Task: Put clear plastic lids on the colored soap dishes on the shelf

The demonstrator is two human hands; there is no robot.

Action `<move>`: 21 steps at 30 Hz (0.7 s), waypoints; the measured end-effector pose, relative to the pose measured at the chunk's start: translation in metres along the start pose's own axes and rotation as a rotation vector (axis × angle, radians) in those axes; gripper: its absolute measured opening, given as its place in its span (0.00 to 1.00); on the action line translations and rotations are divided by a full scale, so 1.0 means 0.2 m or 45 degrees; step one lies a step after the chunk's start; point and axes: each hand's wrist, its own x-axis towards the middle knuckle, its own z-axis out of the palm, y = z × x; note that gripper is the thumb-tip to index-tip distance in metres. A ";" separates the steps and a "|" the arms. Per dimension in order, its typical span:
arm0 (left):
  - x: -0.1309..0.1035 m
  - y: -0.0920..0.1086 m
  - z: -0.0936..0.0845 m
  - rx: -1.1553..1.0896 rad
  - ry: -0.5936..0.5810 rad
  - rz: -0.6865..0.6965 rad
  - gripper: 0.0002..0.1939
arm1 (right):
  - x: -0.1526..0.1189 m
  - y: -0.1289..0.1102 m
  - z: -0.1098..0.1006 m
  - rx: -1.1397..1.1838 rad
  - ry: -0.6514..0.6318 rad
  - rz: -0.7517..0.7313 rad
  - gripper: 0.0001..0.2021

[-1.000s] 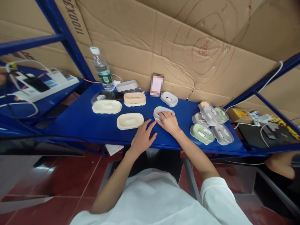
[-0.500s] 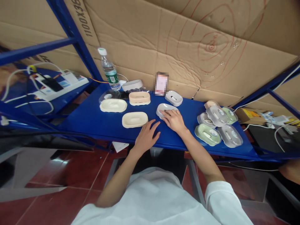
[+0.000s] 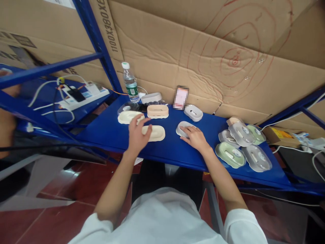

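Cables, mostly white, run to a power strip at ten o'clock, beyond the left end of the blue table, taking twelve as the cardboard wall and six as the seated person. On the table, a water bottle stands upright between ten and eleven, a clear plastic cover lying just in front of it. Next, toward ten, comes the far cream dish. The left hand is over its right end, fingers spread apart, thumb pointing to one o'clock over the left end of the near cream dish, at nine o'clock from the table's middle; whether it touches either dish I cannot tell. Around eleven, a grey box sits behind a peach box. A phone, its screen blurred out, leans on the cardboard at twelve. Near the middle lies a pale grey dish, the right hand on its right half, fingers lying close together across it; I cannot tell if they grip. Another grey dish is behind, at one. Toward three, green, grey and peach dishes under clear covers are heaped, and a small carton stands beyond them.
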 end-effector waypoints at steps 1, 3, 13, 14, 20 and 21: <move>0.06 -0.08 -0.03 0.076 0.025 -0.068 0.20 | 0.00 0.00 0.00 0.004 -0.007 -0.005 0.28; 0.17 -0.23 -0.06 0.229 0.024 -0.251 0.26 | 0.01 -0.01 0.00 0.010 -0.022 -0.013 0.27; 0.37 -0.53 -0.04 0.444 -0.185 -0.596 0.39 | 0.01 -0.05 0.05 0.217 0.011 -0.154 0.22; 0.37 -0.53 -0.05 0.422 -0.164 -0.580 0.38 | 0.01 -0.05 0.05 0.276 0.030 -0.162 0.22; 0.28 -0.31 -0.10 0.188 0.024 -0.169 0.33 | 0.03 0.01 0.07 0.383 0.241 0.118 0.24; 0.27 -0.24 -0.08 0.108 -0.036 -0.052 0.32 | 0.03 0.03 0.08 0.401 0.277 0.187 0.26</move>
